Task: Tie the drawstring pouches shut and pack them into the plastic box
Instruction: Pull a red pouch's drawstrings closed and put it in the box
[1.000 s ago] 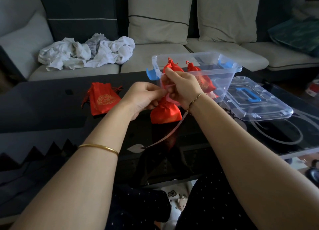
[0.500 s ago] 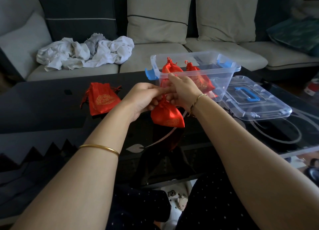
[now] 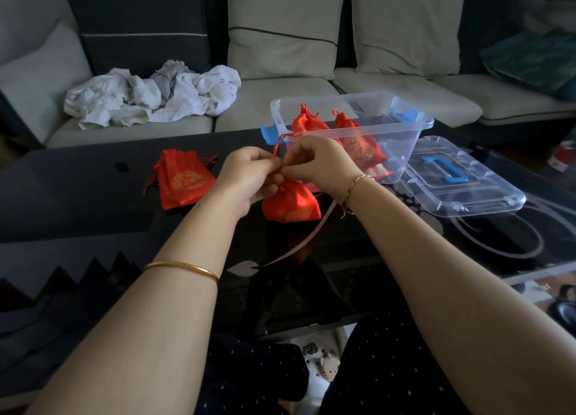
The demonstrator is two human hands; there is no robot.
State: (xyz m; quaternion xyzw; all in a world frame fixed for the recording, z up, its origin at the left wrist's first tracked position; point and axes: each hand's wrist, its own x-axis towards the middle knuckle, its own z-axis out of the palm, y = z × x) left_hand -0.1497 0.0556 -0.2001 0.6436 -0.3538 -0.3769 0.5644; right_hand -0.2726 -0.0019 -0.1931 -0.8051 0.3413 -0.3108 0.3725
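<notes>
Satin pouch (image 3: 291,201) at frame centre looks light and slippery; I'd keep left hand (image 3: 249,173) and right hand (image 3: 318,162) pinching its drawstring (image 3: 277,145).

Glossy satin pouch (image 3: 291,203), clear plastic box (image 3: 402,153)

No legible text; gold emblem (image 3: 188,182) on pouch (image 3: 182,174) unreadable.

The pouch (image 3: 291,201) neck and the cord (image 3: 276,146) ends hide behind the left hand (image 3: 249,178) and right hand (image 3: 318,162). Its gold print is too small to read. Both forearms run past the bottom edge.
</notes>
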